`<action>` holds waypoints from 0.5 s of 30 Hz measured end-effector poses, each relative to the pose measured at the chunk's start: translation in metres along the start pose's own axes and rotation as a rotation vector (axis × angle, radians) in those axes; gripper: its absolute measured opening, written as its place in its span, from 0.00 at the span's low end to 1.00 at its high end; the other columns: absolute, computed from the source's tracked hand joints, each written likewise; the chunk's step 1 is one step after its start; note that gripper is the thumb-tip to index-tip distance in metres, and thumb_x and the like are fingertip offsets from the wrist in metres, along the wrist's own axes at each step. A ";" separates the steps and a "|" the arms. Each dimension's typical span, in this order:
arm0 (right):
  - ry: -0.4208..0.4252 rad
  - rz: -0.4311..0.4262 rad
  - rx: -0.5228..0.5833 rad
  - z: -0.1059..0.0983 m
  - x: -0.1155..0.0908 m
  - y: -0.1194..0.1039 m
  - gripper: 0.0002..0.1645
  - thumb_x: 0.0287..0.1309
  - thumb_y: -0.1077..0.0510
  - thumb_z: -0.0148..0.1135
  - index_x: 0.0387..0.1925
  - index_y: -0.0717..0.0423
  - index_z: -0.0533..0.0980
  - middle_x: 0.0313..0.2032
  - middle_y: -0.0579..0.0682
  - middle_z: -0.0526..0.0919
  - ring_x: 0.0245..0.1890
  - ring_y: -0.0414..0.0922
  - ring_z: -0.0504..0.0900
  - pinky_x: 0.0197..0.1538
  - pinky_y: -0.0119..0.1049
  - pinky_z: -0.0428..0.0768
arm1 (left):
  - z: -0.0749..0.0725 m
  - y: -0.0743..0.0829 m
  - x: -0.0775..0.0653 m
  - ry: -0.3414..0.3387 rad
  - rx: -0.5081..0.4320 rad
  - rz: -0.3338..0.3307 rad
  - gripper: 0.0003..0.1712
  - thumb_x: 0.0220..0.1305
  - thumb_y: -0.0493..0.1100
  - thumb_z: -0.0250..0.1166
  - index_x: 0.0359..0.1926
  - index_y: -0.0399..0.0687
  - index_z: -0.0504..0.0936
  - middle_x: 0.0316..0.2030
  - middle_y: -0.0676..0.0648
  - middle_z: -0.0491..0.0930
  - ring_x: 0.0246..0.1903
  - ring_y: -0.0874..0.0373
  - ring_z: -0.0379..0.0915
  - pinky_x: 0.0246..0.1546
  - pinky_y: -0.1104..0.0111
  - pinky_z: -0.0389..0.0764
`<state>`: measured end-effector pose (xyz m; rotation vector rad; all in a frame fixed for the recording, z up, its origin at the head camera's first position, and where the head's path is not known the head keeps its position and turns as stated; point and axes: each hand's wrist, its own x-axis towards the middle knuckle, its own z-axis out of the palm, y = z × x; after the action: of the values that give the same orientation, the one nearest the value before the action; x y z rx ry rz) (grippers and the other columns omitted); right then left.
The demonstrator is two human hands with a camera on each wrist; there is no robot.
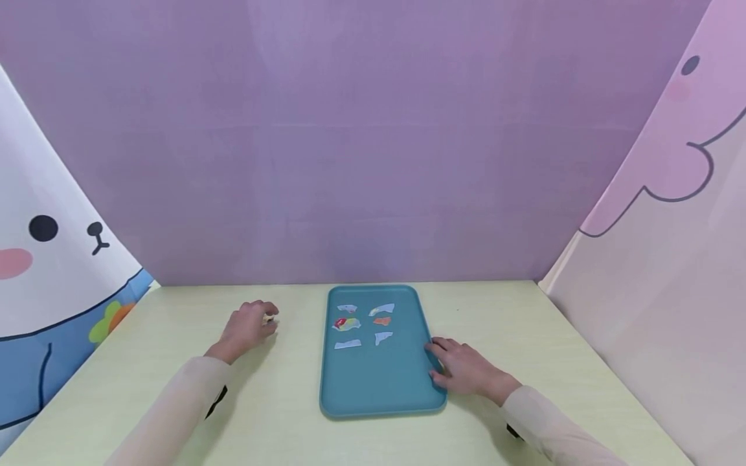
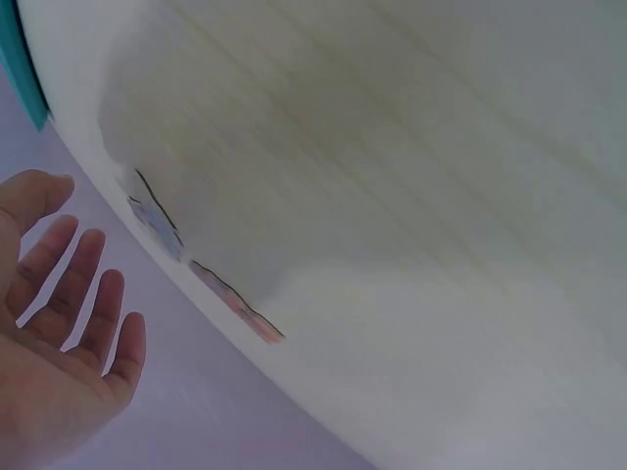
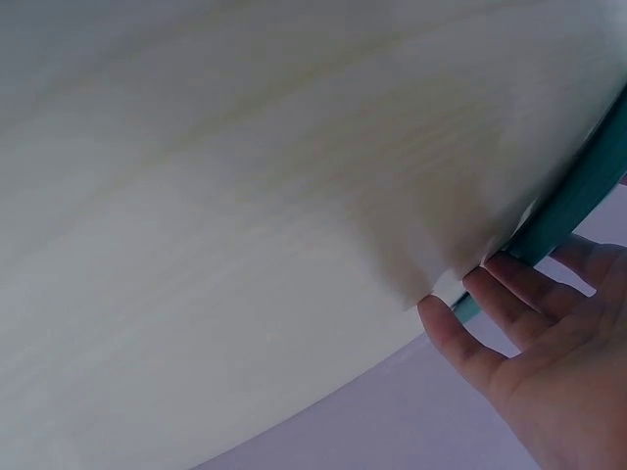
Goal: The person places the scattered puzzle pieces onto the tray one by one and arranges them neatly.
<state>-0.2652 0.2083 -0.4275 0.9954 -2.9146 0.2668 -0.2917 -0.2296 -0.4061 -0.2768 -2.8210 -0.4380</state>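
My left hand [image 1: 247, 327] hovers over the table left of the tray, its fingers spread and loosely bent with nothing between them. In the left wrist view two thin flat pieces lie on the table near the fingertips: a bluish piece [image 2: 157, 223] and a pinkish-red piece [image 2: 235, 302]. My right hand [image 1: 463, 369] rests at the right rim of a teal tray [image 1: 379, 395], its thumb and fingertips touching the edge. On the tray lie several cut or torn paper scraps, among them a red and yellow scrap [image 1: 346, 323], an orange scrap [image 1: 381, 321] and a white strip [image 1: 348, 344].
The pale wood-grain table [image 1: 280, 427] runs back to a purple curtain [image 1: 373, 142]. At the sides hang cloths with cartoon prints, a white and blue figure [image 1: 52, 291] on the left and a pink one [image 1: 670, 142] on the right.
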 end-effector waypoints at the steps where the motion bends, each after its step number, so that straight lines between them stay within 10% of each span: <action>1: 0.000 0.000 0.002 0.000 0.000 0.000 0.31 0.56 0.49 0.56 0.58 0.61 0.67 0.58 0.61 0.69 0.58 0.57 0.69 0.51 0.54 0.72 | 0.000 -0.001 0.000 0.004 0.005 -0.006 0.14 0.51 0.39 0.65 0.42 0.41 0.80 0.38 0.41 0.80 0.36 0.44 0.75 0.33 0.52 0.76; 15: -0.010 0.016 0.019 0.001 0.000 0.000 0.32 0.57 0.48 0.55 0.59 0.60 0.66 0.59 0.60 0.68 0.59 0.56 0.68 0.54 0.54 0.70 | 0.002 -0.014 -0.002 -0.033 0.097 -0.088 0.22 0.49 0.45 0.69 0.44 0.41 0.78 0.38 0.37 0.78 0.35 0.41 0.73 0.34 0.48 0.73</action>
<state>-0.2649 0.2080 -0.4281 0.9797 -2.9359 0.2910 -0.2931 -0.2419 -0.4125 -0.1418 -2.8841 -0.3158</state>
